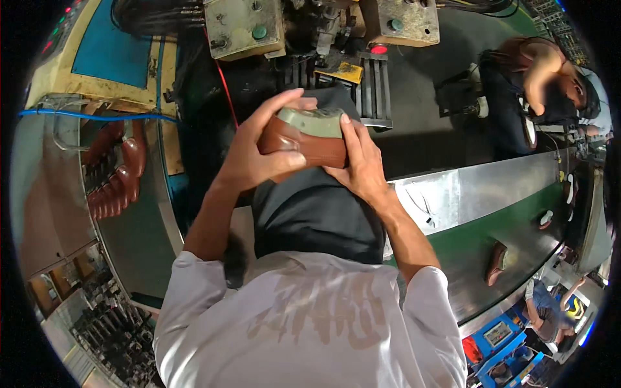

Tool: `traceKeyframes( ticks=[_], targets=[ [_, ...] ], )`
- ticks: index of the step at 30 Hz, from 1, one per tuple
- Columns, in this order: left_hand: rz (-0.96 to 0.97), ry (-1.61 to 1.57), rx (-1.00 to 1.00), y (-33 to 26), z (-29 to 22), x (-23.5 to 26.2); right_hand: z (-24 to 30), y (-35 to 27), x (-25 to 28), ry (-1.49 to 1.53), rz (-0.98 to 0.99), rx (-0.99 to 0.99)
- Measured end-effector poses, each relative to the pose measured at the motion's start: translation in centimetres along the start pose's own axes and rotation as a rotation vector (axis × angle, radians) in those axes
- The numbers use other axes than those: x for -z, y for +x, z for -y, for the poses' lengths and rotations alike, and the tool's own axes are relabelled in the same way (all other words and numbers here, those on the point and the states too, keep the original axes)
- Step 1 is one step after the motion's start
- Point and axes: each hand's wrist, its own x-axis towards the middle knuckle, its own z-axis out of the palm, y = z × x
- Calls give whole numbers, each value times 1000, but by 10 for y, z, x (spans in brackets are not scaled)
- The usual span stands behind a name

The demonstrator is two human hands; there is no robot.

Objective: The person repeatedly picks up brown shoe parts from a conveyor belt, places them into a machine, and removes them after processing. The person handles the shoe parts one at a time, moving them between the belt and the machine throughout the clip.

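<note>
Brown shoe on a grey-green last (321,147) held above the lap, left hand (255,149) clasping one end, right hand (364,161) the other. Rightward, second brown shoe (496,264) on green belt (456,268). Ahead, grimy control box (240,31).

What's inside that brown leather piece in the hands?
A pale green form shows at the top of the brown leather piece, between left hand and right hand. Leather hides its lower part; anything deeper can't be seen.
</note>
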Motion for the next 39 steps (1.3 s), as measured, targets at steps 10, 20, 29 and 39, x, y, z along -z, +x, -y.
traceKeyframes(
  ticks=[10, 20, 29, 39],
  targets=[
    [-126, 274, -134, -20, 22, -35, -21, -27, -31, 19, -46, 24],
    [-154, 301, -70, -12, 41, -13, -17, -13, -26, -45, 0, -2],
    [-525, -346, 320, 34, 84, 49, 22, 51, 1, 301, 329, -94],
    [-468, -755, 315, 5, 140, 70, 41, 34, 16, -112, 306, 20]
  ],
)
